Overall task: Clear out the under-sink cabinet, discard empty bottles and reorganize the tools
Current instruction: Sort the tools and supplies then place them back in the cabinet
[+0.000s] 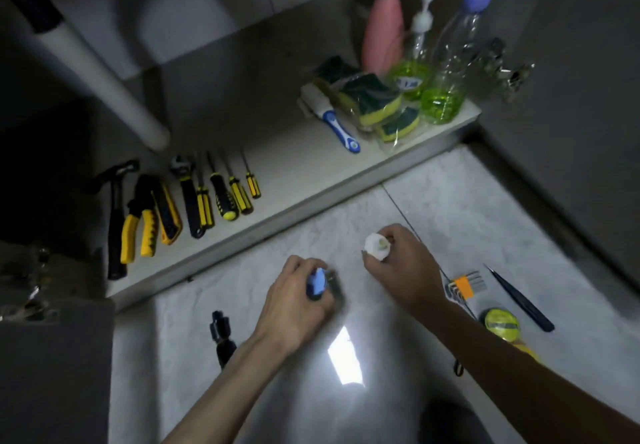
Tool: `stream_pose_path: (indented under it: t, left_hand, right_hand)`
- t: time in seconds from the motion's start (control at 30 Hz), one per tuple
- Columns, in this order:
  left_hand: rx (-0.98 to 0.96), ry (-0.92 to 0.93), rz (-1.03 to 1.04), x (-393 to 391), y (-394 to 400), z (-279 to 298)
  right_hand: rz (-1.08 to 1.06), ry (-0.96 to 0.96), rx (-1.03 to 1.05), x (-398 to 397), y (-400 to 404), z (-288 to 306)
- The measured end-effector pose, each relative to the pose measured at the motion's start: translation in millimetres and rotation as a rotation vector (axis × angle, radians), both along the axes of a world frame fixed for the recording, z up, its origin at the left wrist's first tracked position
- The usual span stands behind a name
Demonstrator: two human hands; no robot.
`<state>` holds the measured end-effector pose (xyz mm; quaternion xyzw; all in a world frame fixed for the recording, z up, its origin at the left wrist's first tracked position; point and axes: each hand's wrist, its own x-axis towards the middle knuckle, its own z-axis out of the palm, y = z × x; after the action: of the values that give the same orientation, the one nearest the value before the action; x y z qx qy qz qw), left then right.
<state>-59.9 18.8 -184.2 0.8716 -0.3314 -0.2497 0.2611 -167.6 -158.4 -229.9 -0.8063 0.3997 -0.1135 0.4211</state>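
our left hand (298, 291) curls tight round a blue thing (317, 282), our right hand (394, 260) round a white cap (375, 246). they might slip onto the floor (450, 208) and roll away.

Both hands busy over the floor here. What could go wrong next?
1. The clear purple-capped bottle with green liquid stands at the cabinet shelf's front edge; a knock while reaching in could tip it off.
2. The thin black tweezers and orange-clipped hex key set lie on the floor beside the right hand, easy to kneel on.
3. The left hand grips a small blue-tipped object, blurred; slip possible.
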Motion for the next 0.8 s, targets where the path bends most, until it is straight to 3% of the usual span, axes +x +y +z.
stream_pose_path:
  t: [0.23,0.37,0.5,0.8]
  left_hand:
    - [0.037,-0.237,-0.088,84.6,-91.5,85.7]
    - [0.115,-0.382,-0.087,124.9,-126.1,104.4]
    - [0.075,-0.325,0.004,154.3,-140.8,89.2]
    - [-0.088,-0.327,-0.105,198.5,-142.2,45.5]
  right_hand:
    - [-0.133,-0.226,-0.035,53.3,-21.6,39.3]
    - [-0.175,-0.269,0.022,68.9,-24.0,45.8]
    - [-0.063,-0.248,0.009,72.0,-22.0,43.0]
    - [0.141,-0.185,-0.105,86.3,-34.9,56.4]
